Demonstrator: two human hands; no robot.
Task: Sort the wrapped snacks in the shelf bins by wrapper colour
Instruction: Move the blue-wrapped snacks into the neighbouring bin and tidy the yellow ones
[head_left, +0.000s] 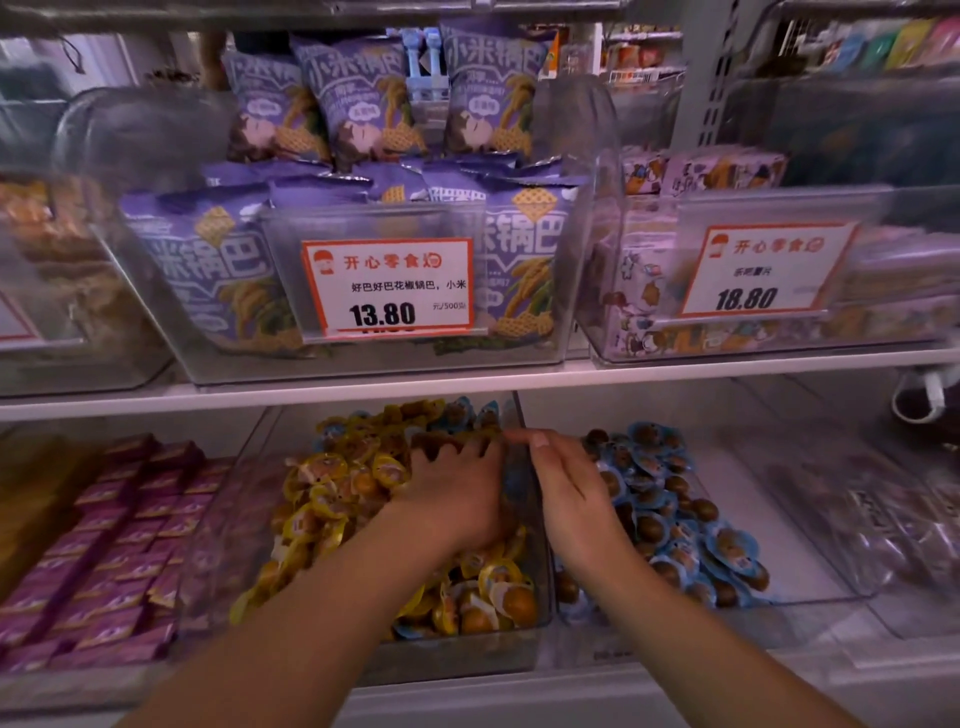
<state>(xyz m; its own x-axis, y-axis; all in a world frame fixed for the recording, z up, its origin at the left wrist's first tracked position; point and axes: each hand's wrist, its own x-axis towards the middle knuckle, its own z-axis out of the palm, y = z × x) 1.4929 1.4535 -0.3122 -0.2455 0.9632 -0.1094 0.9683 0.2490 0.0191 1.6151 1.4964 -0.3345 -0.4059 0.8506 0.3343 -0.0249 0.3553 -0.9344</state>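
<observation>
Both hands work the lower shelf at the divider between two clear plastic bins. Left hand sits fingers-down in the yellow-wrapped round snacks, likely digging for strays; grip hidden, cannot tell. Right hand rests loosely curled on the bin wall, holding nothing visible. Blue-wrapped round snacks fill the right bin; a few blue ones lie behind the yellow pile.

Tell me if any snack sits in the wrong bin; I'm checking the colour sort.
Yes. A few blue-wrapped snacks lie at the back of the yellow bin, near the left hand. Another blue wrapper shows at its front.
</observation>
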